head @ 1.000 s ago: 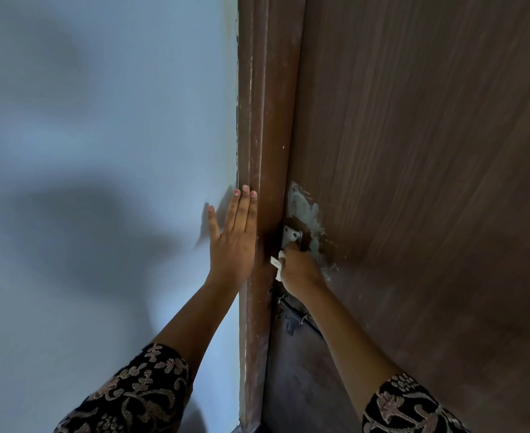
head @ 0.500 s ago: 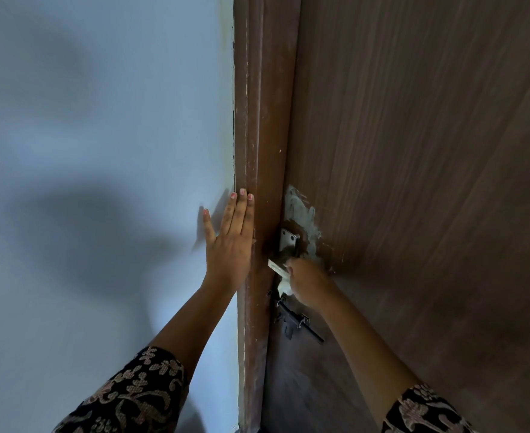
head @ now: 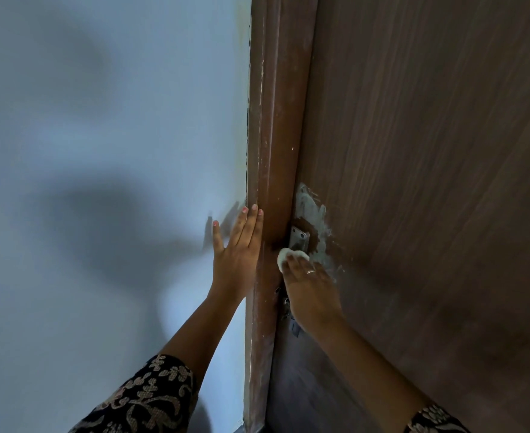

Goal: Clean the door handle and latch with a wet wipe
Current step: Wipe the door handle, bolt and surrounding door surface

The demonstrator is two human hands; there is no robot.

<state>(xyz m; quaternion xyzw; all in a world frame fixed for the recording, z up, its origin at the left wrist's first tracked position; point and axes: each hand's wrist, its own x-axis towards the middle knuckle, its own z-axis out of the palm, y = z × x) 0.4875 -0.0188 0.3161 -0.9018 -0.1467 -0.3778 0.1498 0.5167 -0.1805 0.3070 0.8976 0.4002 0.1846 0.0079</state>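
Wall (head: 101, 151): one pale blue surface fills the left half, crossed by soft shadows.
Door (head: 429, 151): one brown wood-grain panel fills the right half, grain running near to far.
Door frame (head: 273, 120): one reddish-brown strip between wall and door, long axis running near to far, paint chipped along its left edge.
Paint smear (head: 312, 207): one pale greenish-white patch on the door at the frame edge, around and beyond the metal plate.
Sleeves (head: 145, 398): two, dark with a light floral print, at the near edge.
Left hand (head: 235, 254): flat against the wall just left of the frame, fingers (head: 251, 226) released and stretched away, pink nails, grasping nothing.
Right hand (head: 310, 289): lies over the door's left edge, a ring on one finger; its fingers press down on the wipe, curled partly over it.
Latch (head: 287, 310): one dark fitting, mostly hidden under the right hand; its direction cannot be told.
Metal plate (head: 299, 240): one silver plate with two visible screws, long axis along the door edge, just beyond the wipe.
Wet wipe (head: 288, 256): one, white, bunched into a small rounded wad, under the right fingertips, touching the plate's near end.
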